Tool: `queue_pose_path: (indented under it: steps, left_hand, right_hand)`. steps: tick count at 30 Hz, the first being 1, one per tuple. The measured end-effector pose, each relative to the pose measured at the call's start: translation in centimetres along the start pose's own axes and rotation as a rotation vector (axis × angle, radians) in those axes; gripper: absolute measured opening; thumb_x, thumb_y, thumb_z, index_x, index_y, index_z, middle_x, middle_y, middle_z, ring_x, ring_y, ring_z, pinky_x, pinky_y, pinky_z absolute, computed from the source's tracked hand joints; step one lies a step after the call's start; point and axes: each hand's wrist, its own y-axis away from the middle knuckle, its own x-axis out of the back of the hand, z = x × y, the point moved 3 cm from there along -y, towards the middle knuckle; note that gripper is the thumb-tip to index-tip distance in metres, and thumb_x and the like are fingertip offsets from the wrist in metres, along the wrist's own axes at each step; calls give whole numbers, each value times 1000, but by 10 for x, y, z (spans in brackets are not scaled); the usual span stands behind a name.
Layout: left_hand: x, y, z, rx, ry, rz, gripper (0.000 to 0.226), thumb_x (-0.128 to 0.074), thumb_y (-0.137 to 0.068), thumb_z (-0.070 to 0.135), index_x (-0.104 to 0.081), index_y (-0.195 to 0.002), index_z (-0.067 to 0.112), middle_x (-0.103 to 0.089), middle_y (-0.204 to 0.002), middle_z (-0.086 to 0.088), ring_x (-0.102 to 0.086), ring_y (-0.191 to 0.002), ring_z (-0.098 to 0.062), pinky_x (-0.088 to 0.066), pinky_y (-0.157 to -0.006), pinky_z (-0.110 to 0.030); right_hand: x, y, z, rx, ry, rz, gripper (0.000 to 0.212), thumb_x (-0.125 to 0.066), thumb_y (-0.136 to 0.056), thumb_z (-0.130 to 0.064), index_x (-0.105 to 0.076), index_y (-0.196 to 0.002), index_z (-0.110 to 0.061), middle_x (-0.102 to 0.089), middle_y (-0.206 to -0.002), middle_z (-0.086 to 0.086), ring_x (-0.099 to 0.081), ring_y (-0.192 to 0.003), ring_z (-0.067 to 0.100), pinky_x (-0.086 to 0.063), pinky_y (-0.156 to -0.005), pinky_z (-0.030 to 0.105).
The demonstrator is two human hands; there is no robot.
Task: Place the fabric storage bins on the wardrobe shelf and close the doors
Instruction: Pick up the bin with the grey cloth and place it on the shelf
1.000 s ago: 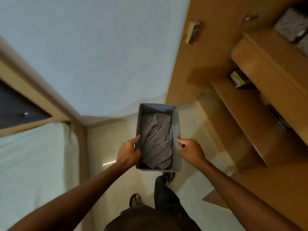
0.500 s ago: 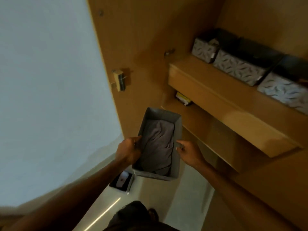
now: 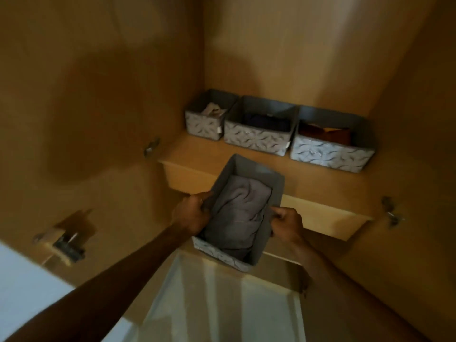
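Left hand [image 3: 195,213] and right hand [image 3: 286,224] each pinch a side wall of the grey fabric bin [image 3: 256,169], folded grey cloth [image 3: 237,213] inside. It's up in the air, just short of the shelf [image 3: 202,154], not set down yet. Along the back of that shelf sit three patterned bins [image 3: 256,140] in a row. So three look placed and one remains, then the closing: the left door [image 3: 74,107] stands wide open.

The latch [image 3: 63,243] is all motion blur, dark stuff in the middle bin [image 3: 256,139] is unreadable, held bin [image 3: 256,170] covers some shelf edge [image 3: 320,215].
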Motion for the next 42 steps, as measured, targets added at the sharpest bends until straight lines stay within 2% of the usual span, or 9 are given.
queue_pose_path:
  steps: [4, 7, 10, 18, 21, 26, 30, 35, 42]
  left_hand:
    - [-8, -62, 44, -137, 17, 1, 43, -51, -89, 23, -57, -131, 33, -74, -98, -8, -69, -84, -30, -51, -67, -29]
    - [-30, -91, 67, -202, 35, 23, 58, -53, -85, 27, -42, -142, 21, -50, -142, -9, -56, -120, -33, -50, -94, -43]
    - [-58, -104, 87, -90, 104, -33, 82, -59, -89, 41, -15, -152, 15, -26, -155, -13, -44, -131, -37, -46, -101, -50]
    - [-115, -130, 155, -209, 187, -289, 74, -66, -89, 28, -26, -150, 25, -66, -117, -6, -66, -91, -18, -49, -68, -22]
    - [-125, -146, 165, -314, 19, -284, 28, -61, -89, 20, -67, -116, 18, -71, -110, -8, -67, -93, -24, -44, -71, -23]
    - [-136, -167, 167, -306, 27, -228, 32, -63, -86, 21, -67, -117, 17, -72, -111, -7, -67, -98, -27, -44, -75, -23]
    - [-146, -181, 178, -318, 49, -281, 45, -70, -83, 27, -60, -126, 20, -69, -119, -4, -65, -104, -24, -43, -79, -22]
    - [-161, -188, 188, -338, 80, -301, 55, -70, -83, 31, -53, -134, 24, -69, -118, -1, -66, -98, -21, -43, -75, -21]
    - [-165, -200, 183, -285, 178, -281, 53, -73, -80, 24, -57, -130, 21, -71, -114, -2, -68, -98, -21, -55, -86, -36]
  right_hand:
    - [38, -26, -2, -144, -125, 236, 38, -52, -86, -8, -70, -117, -20, -73, -95, 6, -71, -79, 29, -60, -79, 41]
    - [59, -44, 0, -218, -153, 380, 34, -54, -81, -18, -73, -109, -20, -72, -109, 8, -65, -98, 36, -55, -88, 45]
    - [73, -61, 10, -289, -315, 416, 19, -55, -81, -14, -73, -88, -14, -71, -95, 11, -68, -74, 33, -60, -74, 49]
    - [110, -107, 38, -363, -374, 494, 22, -59, -82, -12, -58, -60, -15, -68, -73, 9, -68, -74, 32, -59, -73, 46]
    - [115, -108, 31, -314, -328, 381, 6, -60, -83, -13, -65, -82, -16, -71, -94, 15, -67, -82, 32, -59, -77, 43]
    - [144, -103, 35, -223, 6, 327, 51, -65, -85, -22, -54, -135, -21, -65, -120, 11, -62, -107, 29, -50, -84, 34]
    - [173, -98, 42, -243, 103, 325, 57, -61, -90, -14, -41, -144, -14, -60, -129, 14, -59, -96, 24, -45, -72, 13]
    - [194, -101, 51, -287, 172, 347, 62, -61, -91, -22, -36, -148, -17, -42, -150, 10, -42, -135, 30, -38, -105, 32]
    - [192, -108, 56, -262, 189, 360, 62, -60, -88, -26, -38, -147, -24, -49, -145, 10, -51, -126, 30, -43, -99, 35]
